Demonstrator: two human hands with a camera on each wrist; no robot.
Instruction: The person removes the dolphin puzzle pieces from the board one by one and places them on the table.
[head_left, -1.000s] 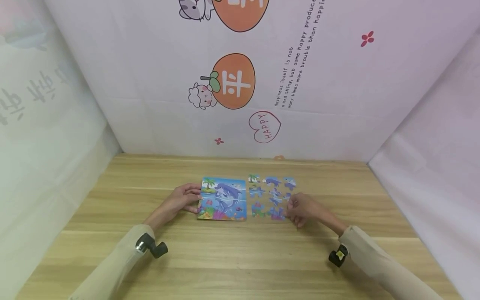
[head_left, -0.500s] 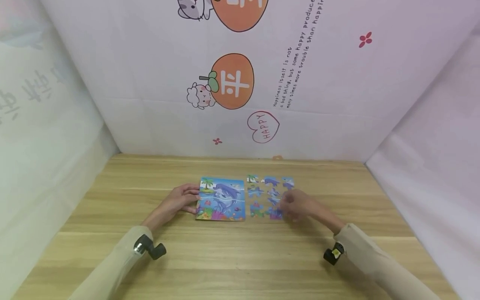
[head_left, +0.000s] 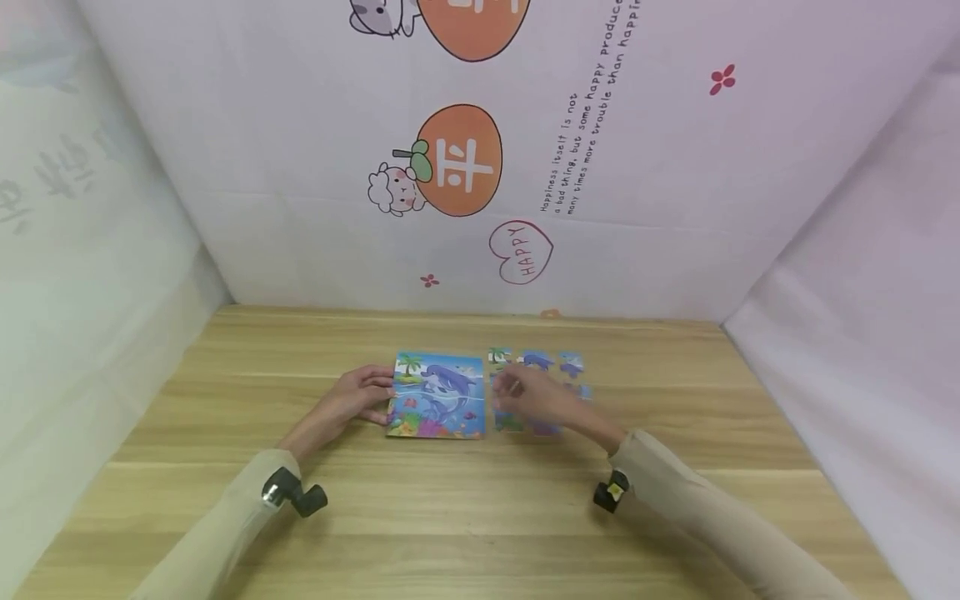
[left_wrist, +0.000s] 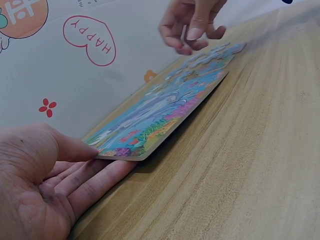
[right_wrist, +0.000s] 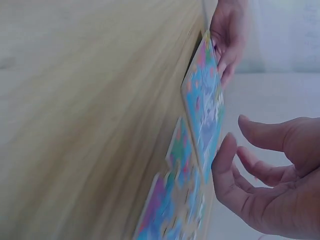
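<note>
My left hand [head_left: 352, 400] pinches the left edge of a square dolphin puzzle board [head_left: 437, 397]; in the left wrist view its thumb lies on top and its fingers are underneath. That edge is lifted slightly off the table. Over the loose jigsaw pieces [head_left: 572, 365], just right of the board, hovers my right hand [head_left: 538, 395]. Its fingers are loosely bent, and the right wrist view shows a gap between thumb and fingertips with nothing in it. Some pieces are hidden under this hand. The visible pieces lie spaced in rows, showing parts of a similar dolphin picture.
The wooden table [head_left: 480, 517] extends in front of the board and to both sides. A white printed cloth wall [head_left: 300, 208] stands close behind the pieces, with white cloth sides at left and right. Each sleeve carries a small black wrist camera [head_left: 611, 492].
My right hand has moved left, from the right end of the loose pieces to above their left part. My left hand keeps its grip on the board. The head view has shifted slightly.
</note>
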